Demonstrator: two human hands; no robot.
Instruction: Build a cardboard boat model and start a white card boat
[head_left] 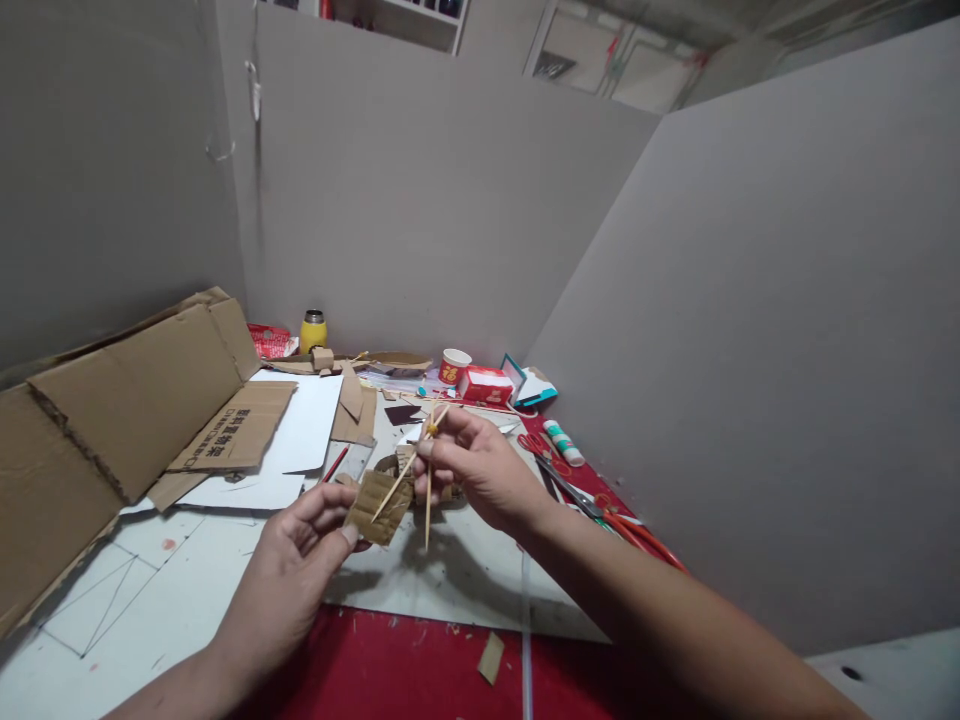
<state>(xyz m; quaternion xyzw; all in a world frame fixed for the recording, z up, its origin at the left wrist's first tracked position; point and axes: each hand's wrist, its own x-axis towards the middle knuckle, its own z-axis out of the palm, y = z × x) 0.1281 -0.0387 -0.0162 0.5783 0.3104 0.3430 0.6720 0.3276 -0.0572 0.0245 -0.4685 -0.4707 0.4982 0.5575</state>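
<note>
My left hand (pixel 315 530) pinches a small square of corrugated cardboard (pixel 379 508) by its left edge, between thumb and fingers. My right hand (pixel 469 460) is closed on two thin wooden skewers (pixel 427 510) that cross near their tops, where something yellowish binds them. One skewer's lower end lies across the front of the cardboard square; whether it touches is unclear. The other skewer points down beside it. Behind the hands, partly hidden, sits a brownish cardboard piece (pixel 405 460) on the white sheet.
Folded cardboard (pixel 150 390) stands along the left. Scissors with orange handles (pixel 637 535), red scissors (pixel 536 445) and a white-green tube (pixel 562 442) lie at right. Behind are a yellow bottle (pixel 313 332), a paper cup (pixel 454 366) and a red box (pixel 486 385). Grey partitions surround the table.
</note>
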